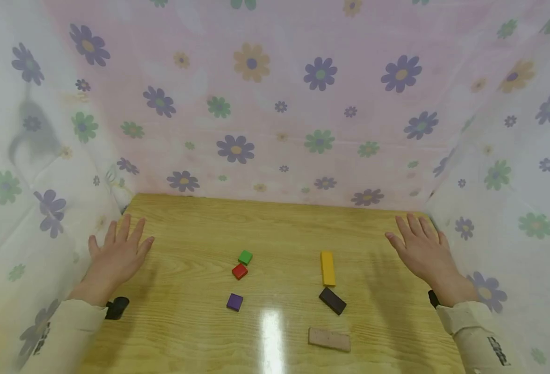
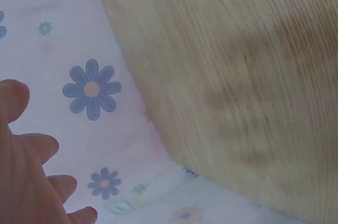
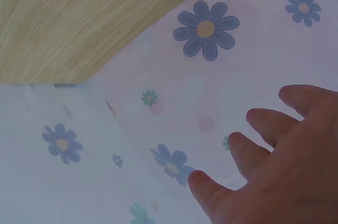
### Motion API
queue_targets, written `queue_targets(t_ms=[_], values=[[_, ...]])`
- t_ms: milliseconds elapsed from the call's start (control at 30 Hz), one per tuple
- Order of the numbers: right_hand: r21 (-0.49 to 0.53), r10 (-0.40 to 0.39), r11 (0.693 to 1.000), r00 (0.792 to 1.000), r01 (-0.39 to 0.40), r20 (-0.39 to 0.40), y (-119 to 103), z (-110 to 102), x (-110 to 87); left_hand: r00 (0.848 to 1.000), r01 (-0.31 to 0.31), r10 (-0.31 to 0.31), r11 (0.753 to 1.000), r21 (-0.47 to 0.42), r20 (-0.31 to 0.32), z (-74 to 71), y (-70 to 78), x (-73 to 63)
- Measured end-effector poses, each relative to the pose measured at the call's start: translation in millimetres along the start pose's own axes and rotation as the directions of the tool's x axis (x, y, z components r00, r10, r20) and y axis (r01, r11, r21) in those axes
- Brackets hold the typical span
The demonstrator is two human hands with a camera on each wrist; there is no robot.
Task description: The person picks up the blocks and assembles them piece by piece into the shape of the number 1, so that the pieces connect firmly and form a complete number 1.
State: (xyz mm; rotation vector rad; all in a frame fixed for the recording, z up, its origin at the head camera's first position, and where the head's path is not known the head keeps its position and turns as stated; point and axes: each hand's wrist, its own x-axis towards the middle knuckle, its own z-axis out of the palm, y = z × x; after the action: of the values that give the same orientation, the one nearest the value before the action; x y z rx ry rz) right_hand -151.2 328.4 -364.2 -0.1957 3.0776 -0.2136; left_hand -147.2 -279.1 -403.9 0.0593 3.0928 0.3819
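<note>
My left hand point(image 1: 118, 257) is held over the left side of the wooden table with its fingers spread and nothing in it. On the opposite side my right hand point(image 1: 421, 254) is likewise spread and holds nothing. Between them lie small blocks. A green block point(image 1: 245, 257) and a red block point(image 1: 239, 271) sit corner to corner, with a purple block point(image 1: 235, 302) nearer to me. To the right, a long yellow block point(image 1: 328, 268) lies just beyond a black block point(image 1: 333, 301). A beige block point(image 1: 329, 339) is closest to me.
Flowered cloth point(image 1: 284, 114) hangs behind the wooden table point(image 1: 186, 228) and along both its sides. Close by each hand is a cloth side wall. A bright light reflection shows on the tabletop near the front.
</note>
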Motion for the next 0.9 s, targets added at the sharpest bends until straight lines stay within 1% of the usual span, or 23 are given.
queue_targets(t_ms=[300,467,567,633,700,767,833,867,900], values=[[-0.042,0.005,0.999,1.0,-0.005,-0.009,-2,-2,-1.3,1.0,-0.03,0.03,1.0,0.003,-0.008,2.4,-1.7,4.0],[-0.049,0.016,0.999,1.0,-0.016,0.006,-2,-4,-2.3,0.999,-0.049,0.049,0.998,0.037,-0.021,4.3,1.3,4.8],[-0.058,0.01,0.998,1.0,-0.011,-0.025,0,-3,-5.4,0.996,-0.071,0.075,0.995,0.072,-0.047,6.1,9.8,7.1],[-0.058,0.011,0.998,0.997,-0.015,-0.079,1,0,-7.8,0.992,-0.081,0.088,0.993,0.086,-0.085,7.6,17.5,8.4],[-0.044,0.008,0.999,0.989,-0.015,-0.145,0,4,-8.5,0.986,-0.08,0.091,0.993,0.085,-0.139,9.3,25.4,8.7],[-0.007,0.019,1.0,0.982,-0.02,-0.19,-4,10,-9.1,0.975,-0.087,0.102,0.993,0.081,-0.2,13.9,33.4,8.1],[0.031,0.021,0.999,0.976,-0.015,-0.216,-7,18,-10.9,0.96,-0.113,0.126,0.992,0.064,-0.251,21.2,42.7,6.8],[0.046,0.017,0.999,0.976,-0.007,-0.218,-9,22,-12.0,0.952,-0.133,0.142,0.99,0.048,-0.271,25.9,48.2,5.7],[0.06,0.016,0.998,0.975,-0.003,-0.22,-10,27,-13.6,0.941,-0.166,0.168,0.986,0.032,-0.295,31.6,53.7,4.8]])
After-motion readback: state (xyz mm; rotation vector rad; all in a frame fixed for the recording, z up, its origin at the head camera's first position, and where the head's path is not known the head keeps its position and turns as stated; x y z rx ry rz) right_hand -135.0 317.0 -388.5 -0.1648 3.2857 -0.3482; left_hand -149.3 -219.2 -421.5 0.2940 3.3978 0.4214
